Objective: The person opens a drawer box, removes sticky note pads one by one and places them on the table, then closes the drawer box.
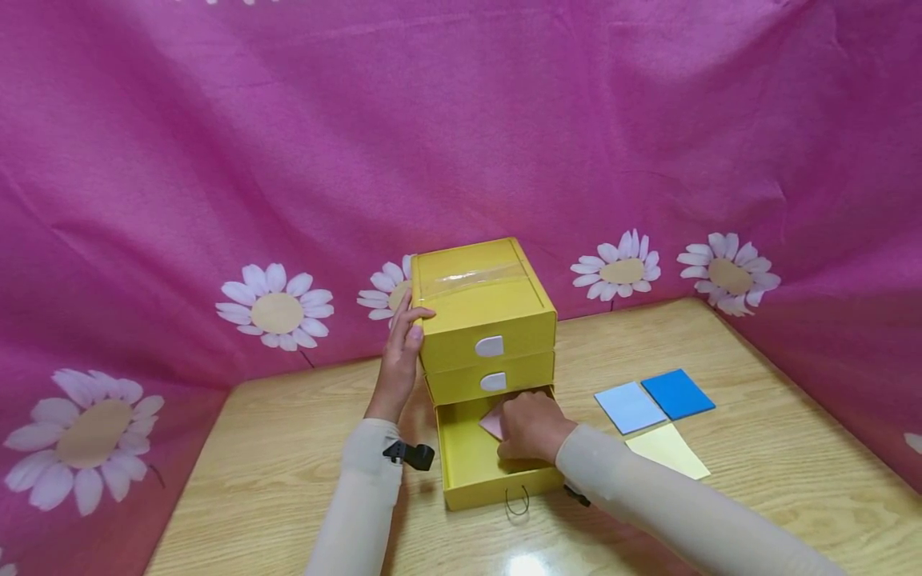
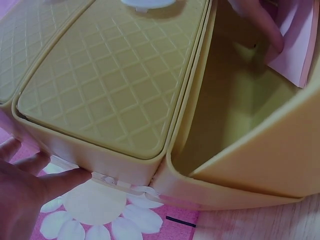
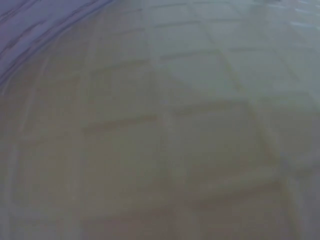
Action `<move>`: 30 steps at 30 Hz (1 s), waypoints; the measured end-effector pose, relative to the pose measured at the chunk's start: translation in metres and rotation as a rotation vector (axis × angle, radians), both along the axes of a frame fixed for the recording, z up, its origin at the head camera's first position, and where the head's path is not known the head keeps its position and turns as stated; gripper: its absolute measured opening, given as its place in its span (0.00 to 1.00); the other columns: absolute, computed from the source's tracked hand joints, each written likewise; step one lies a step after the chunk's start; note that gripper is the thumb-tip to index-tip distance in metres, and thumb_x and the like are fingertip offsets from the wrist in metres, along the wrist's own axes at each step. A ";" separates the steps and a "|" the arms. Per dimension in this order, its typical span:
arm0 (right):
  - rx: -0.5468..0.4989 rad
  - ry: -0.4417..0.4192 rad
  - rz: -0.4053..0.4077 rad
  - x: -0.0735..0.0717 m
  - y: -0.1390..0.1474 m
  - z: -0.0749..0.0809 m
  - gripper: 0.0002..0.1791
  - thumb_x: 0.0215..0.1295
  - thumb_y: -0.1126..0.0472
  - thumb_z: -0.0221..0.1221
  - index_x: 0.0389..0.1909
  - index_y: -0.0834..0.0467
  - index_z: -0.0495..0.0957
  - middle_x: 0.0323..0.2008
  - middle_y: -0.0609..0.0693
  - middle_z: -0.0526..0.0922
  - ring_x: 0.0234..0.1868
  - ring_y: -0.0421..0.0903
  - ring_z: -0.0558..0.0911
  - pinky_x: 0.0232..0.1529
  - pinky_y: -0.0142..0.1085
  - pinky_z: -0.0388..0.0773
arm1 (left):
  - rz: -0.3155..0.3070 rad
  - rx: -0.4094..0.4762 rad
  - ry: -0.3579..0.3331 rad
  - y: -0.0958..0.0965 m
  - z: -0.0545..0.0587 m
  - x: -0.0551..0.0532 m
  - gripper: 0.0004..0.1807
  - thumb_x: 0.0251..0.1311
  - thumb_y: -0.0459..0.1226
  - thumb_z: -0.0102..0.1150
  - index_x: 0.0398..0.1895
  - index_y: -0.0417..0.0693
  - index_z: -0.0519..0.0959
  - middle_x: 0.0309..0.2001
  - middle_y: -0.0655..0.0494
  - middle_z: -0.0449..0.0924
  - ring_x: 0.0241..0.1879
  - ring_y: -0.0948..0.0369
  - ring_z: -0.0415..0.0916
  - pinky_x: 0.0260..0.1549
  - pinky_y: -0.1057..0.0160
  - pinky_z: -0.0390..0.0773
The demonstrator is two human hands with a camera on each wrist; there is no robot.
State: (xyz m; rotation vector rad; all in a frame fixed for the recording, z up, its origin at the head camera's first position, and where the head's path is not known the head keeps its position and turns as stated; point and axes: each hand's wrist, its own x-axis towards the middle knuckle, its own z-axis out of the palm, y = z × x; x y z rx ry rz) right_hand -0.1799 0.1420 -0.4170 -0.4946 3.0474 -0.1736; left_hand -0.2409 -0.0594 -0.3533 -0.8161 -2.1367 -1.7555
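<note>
A yellow three-tier drawer box (image 1: pixel 486 320) stands on the table with its bottom drawer (image 1: pixel 461 464) pulled out. My left hand (image 1: pixel 398 372) rests along the box's left side, fingertips at the upper edge; in the left wrist view its fingers are extended against the wall. Inside the bottom drawer, my right hand (image 1: pixel 533 428) pinches a pink sticky note pad (image 1: pixel 492 422). The pad (image 2: pixel 295 50) shows tilted beside a finger in the left wrist view. The right wrist view holds only the blurred, grid-patterned drawer front (image 3: pixel 165 125), with the hand out of sight.
Right of the box lie a light blue pad (image 1: pixel 630 406), a dark blue pad (image 1: pixel 679 393) and a pale yellow pad (image 1: pixel 670 450). The upper two drawers are closed, with white tabs. A pink flowered cloth (image 1: pixel 324 160) surrounds the wooden table (image 1: pixel 288 464).
</note>
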 end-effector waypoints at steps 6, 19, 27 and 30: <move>-0.012 -0.023 0.010 0.001 -0.003 0.004 0.17 0.42 0.49 0.68 0.07 0.48 0.71 0.10 0.40 0.70 0.18 0.41 0.71 0.23 0.39 0.71 | 0.003 -0.003 -0.013 -0.003 0.002 0.001 0.17 0.70 0.38 0.38 0.56 0.41 0.70 0.76 0.42 0.42 0.74 0.47 0.43 0.65 0.37 0.50; -0.069 -0.087 -0.010 0.006 -0.004 0.011 0.16 0.40 0.46 0.68 0.11 0.48 0.72 0.13 0.42 0.72 0.18 0.42 0.71 0.21 0.36 0.68 | 0.002 -0.004 0.004 -0.002 0.001 -0.001 0.18 0.70 0.38 0.38 0.56 0.39 0.70 0.76 0.41 0.43 0.74 0.48 0.43 0.65 0.38 0.51; -0.137 -0.098 -0.039 0.010 0.000 0.012 0.16 0.37 0.47 0.67 0.20 0.49 0.70 0.17 0.43 0.73 0.19 0.42 0.72 0.21 0.36 0.68 | 0.006 0.000 0.013 0.000 0.001 0.001 0.17 0.70 0.37 0.38 0.55 0.39 0.70 0.76 0.41 0.43 0.74 0.49 0.43 0.66 0.39 0.51; -0.163 -0.119 -0.047 0.013 0.001 0.015 0.17 0.38 0.48 0.67 0.24 0.50 0.70 0.18 0.44 0.73 0.20 0.43 0.72 0.22 0.35 0.69 | 0.005 0.003 0.009 0.001 0.000 0.000 0.17 0.69 0.37 0.38 0.55 0.39 0.70 0.76 0.41 0.43 0.74 0.49 0.43 0.66 0.39 0.51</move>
